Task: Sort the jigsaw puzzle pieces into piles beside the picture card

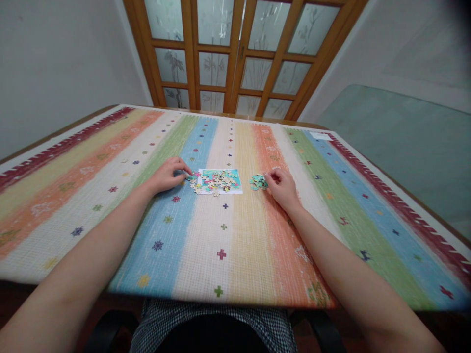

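A small puzzle card (235,175) lies flat in the middle of the table, covered by a heap of several loose coloured puzzle pieces (215,182). My left hand (167,175) rests at the card's left edge, its fingertips touching the pieces there. A little cluster of teal pieces (258,182) sits to the right of the card. My right hand (282,188) lies beside that cluster with curled fingers touching it; whether it pinches a piece is too small to tell.
A striped multicoloured cloth (228,235) covers the whole table. A small white slip (321,136) lies near the far right corner. Wooden doors with frosted glass (235,54) stand behind the table, and a glass pane (397,142) leans at the right.
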The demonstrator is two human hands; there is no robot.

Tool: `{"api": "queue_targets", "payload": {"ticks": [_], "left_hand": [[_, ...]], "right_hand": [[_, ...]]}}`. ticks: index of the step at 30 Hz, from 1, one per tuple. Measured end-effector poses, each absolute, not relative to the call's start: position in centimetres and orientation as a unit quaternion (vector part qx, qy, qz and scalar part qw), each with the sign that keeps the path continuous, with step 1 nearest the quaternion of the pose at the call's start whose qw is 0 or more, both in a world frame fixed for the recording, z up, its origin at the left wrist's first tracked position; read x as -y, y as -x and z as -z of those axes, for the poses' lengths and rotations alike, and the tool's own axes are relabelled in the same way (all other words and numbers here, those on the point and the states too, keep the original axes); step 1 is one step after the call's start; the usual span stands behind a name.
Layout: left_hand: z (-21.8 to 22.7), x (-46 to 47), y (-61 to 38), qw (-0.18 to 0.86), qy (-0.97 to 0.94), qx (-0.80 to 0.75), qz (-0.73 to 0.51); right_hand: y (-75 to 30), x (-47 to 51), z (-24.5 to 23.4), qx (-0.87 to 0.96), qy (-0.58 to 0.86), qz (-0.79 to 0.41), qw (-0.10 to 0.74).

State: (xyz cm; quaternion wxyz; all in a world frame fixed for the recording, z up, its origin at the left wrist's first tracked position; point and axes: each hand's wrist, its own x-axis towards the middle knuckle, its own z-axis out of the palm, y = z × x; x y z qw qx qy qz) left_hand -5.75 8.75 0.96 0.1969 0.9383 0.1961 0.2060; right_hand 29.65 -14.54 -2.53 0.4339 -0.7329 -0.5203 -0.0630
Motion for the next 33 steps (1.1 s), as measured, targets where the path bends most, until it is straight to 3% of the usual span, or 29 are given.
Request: {"api": "queue_targets", "payload": {"ticks": [13, 23, 33], "left_hand": [[-0.8, -9.4, 6.7, 0.177, -0.949, -0.193, -0.176], [0.1, -4.0, 2.7, 0.138, -0.954, -0.136, -0.23], [0.5, -0.1, 1.0, 0.085, -0.977, -0.124, -0.149]], "right_hand": [[-29.9, 14.5, 2.7, 0.523, 0.734, 0.061, 0.429], [-29.8, 14.5, 2.7, 0.525, 0.735, 0.057, 0.425], [-29.8, 14.6, 2.8, 0.524, 0.735, 0.06, 0.426]]}}
